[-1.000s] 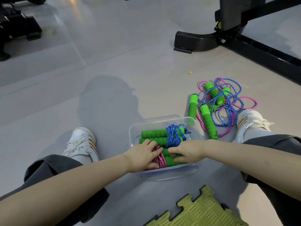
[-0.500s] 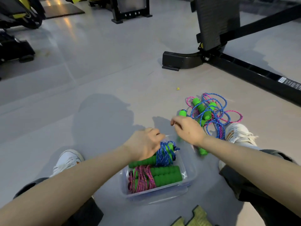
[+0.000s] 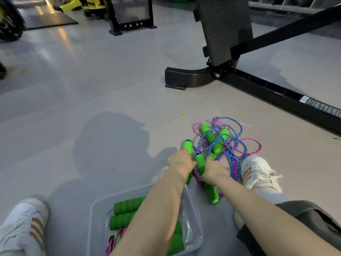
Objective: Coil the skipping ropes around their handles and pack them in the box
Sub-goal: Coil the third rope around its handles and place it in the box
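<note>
The left hand (image 3: 180,163) curls round a green handle (image 3: 187,146), and the right hand (image 3: 212,169) seems to grip a second handle (image 3: 200,160) just beside it, though its fingers are mostly hidden. Both handles lie at the near edge of the loose ropes (image 3: 232,145), a blue and pink tangle on the floor (image 3: 110,89) beside the right shoe (image 3: 258,172). The clear box (image 3: 96,215) sits nearer, under the left forearm, holding coiled ropes (image 3: 123,215).

Grey floor (image 3: 92,80), black machine frame (image 3: 186,78), white sneakers (image 3: 258,172), small yellow scrap (image 3: 183,112)
</note>
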{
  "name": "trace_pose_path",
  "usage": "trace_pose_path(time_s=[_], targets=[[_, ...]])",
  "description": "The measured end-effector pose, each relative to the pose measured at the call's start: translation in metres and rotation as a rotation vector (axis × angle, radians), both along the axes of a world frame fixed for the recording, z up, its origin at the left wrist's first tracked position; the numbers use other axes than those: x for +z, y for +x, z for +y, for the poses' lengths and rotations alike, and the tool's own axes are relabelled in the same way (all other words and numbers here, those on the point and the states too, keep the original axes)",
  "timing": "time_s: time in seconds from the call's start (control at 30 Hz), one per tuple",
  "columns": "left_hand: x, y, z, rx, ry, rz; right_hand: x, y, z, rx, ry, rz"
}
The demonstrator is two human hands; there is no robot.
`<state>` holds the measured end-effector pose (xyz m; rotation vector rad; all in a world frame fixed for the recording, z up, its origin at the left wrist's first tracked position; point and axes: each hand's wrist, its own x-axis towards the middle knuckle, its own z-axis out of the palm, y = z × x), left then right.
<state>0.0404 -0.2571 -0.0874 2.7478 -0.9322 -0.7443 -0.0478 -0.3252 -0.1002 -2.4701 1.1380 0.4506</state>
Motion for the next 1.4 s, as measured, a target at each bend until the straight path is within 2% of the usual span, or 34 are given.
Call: trace_pose_path(time_s=[0.1,0.17,0.23,0.33,0.4,0.53,0.63,0.77,0.83,0.9,0.97,1.0,1.07,1.2,1.3,1.37,1.4], targets=[[-0.012,-0.001,0.005,0.017,0.008,0.014,0.002,0.001,-0.003,-0.029,0.056,-0.077],[-0.011,0.004,0.010,0.070,-0.058,0.102,0.006,0.004,-0.009,-0.121,0.148,-0.180],[-0.004,0.014,0.015,0.172,-0.236,0.267,0.018,0.010,-0.015,-0.257,0.277,-0.332],[0.029,0.026,0.026,0.293,-0.483,0.457,0.050,0.026,-0.015,-0.418,0.642,-0.612],[0.060,0.031,0.037,0.330,-0.553,0.530,0.076,0.041,-0.009,-0.404,0.825,-0.693],[0.118,0.045,0.070,0.366,-0.692,0.570,0.120,0.068,0.016,-0.325,0.997,-0.724],[0.152,0.055,0.104,0.312,-0.761,0.592,0.152,0.078,0.043,-0.229,1.133,-0.758],[0.194,0.067,0.145,0.127,-0.714,0.606,0.194,0.086,0.074,-0.128,1.173,-0.851],[0.215,0.069,0.161,0.099,-0.714,0.553,0.213,0.086,0.085,-0.079,1.080,-0.885],[0.234,0.073,0.177,0.084,-0.696,0.490,0.224,0.085,0.088,-0.078,0.761,-0.967],[0.248,0.078,0.191,0.014,-0.626,0.466,0.226,0.085,0.081,-0.120,0.417,-1.177],[0.253,0.079,0.197,-0.026,-0.579,0.478,0.228,0.084,0.078,-0.107,0.362,-1.269],[0.261,0.077,0.207,-0.085,-0.488,0.537,0.238,0.081,0.080,0.029,0.452,-1.279],[0.261,0.074,0.218,-0.109,-0.436,0.616,0.252,0.076,0.093,0.282,0.847,-1.030],[0.257,0.073,0.222,-0.084,-0.467,0.609,0.245,0.077,0.096,0.330,0.851,-1.026],[0.255,0.072,0.221,-0.118,-0.458,0.401,0.238,0.081,0.093,0.292,0.859,-1.070],[0.251,0.071,0.220,-0.125,-0.431,0.190,0.235,0.082,0.091,0.249,0.865,-1.092]])
